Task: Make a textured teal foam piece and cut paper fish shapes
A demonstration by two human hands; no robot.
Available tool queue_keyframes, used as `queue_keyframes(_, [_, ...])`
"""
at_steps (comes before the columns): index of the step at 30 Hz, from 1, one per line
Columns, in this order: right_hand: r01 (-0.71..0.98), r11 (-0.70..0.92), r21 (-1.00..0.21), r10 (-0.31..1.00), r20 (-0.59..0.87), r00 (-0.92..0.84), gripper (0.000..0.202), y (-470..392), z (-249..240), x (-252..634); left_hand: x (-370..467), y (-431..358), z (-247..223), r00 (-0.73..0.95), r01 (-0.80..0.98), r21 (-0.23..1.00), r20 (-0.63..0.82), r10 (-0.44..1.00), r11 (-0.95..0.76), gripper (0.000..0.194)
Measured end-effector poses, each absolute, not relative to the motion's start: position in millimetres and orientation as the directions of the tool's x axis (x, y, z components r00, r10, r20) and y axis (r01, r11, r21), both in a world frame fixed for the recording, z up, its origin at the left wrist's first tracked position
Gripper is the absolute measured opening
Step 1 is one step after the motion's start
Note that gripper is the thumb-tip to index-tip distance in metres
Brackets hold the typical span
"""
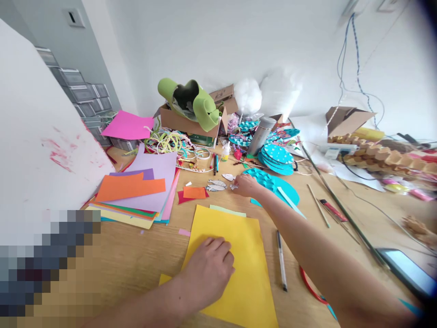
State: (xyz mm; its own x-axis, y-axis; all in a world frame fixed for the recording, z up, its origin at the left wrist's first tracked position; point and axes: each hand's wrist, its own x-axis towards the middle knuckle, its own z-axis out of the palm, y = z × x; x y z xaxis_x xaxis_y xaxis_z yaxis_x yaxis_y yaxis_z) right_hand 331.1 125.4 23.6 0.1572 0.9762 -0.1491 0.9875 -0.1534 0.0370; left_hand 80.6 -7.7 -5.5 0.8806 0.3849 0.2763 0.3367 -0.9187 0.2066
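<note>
My right hand (245, 185) reaches forward over the table, its fingertips closed on a small white paper fish cutout (233, 187). Beside it lie several more fish cutouts (216, 185) with drawn outlines, and a single fish cutout (228, 176) sits just behind. On a yellow sheet of paper (247, 262) rests my left hand (210, 269), its fingers curled and held together. The fingertips are turned down, so whatever they might hold is hidden. Under the yellow sheet's far edge a pale green paper (228, 211) shows.
Stacked coloured paper (136, 177) lies left. A pen (282, 260) and red-handled scissors (312, 287) are near my right forearm. Blue paper plates (278, 158), a metal flask (261, 135), a glue bottle (226, 151) and a box with green felt (191, 119) stand behind.
</note>
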Motion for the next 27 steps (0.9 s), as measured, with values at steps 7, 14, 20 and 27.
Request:
queue_keyframes(7, [0.988,-0.154,-0.028,0.979,-0.139,0.148,0.029,124.5,28.3,329.4,80.0,-7.8,-5.5,0.880,0.333,0.196,0.286,0.379,-0.922,0.013])
queue_keyframes(14, [0.980,-0.139,-0.143,0.987,-0.097,0.126,0.016,138.6,41.4,336.8,80.2,-8.3,-6.6,0.881,0.338,0.180,0.286,0.378,-0.924,0.013])
queue_keyframes(20, [0.971,-0.168,-0.167,0.986,-0.019,0.168,0.021,150.5,43.6,330.7,81.0,-8.0,-7.7,0.884,0.336,0.172,0.282,0.373,-0.926,0.015])
queue_keyframes(27, [0.965,-0.145,-0.218,0.987,-0.100,0.126,0.021,91.7,50.8,321.1,80.8,-7.4,-4.5,0.890,0.324,0.170,0.278,0.361,-0.931,0.014])
